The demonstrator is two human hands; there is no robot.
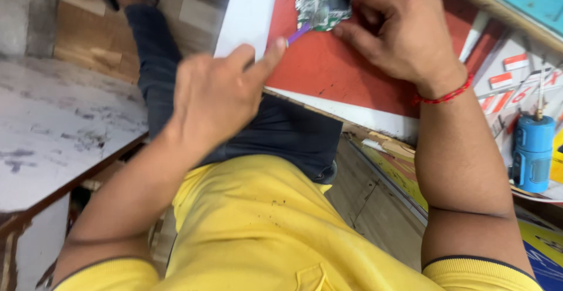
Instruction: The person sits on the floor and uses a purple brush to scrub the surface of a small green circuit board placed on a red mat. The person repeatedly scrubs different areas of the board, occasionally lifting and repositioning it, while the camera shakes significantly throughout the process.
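A small green circuit board (316,4) lies on a red mat (328,68) at the top of the head view. My right hand (399,27) rests on the mat with its fingers pinning the board's right edge. My left hand (220,94) is closed around a thin purple-handled tool (300,33), whose tip touches the board's lower left corner. A red thread bracelet (446,96) circles my right wrist.
The mat sits on a white worktop (249,9). A blue cylindrical device (532,153) stands at the right edge. A scuffed white bench (53,133) is to my left, with wooden floor beyond. My yellow shirt (258,226) and dark trousers fill the lower middle.
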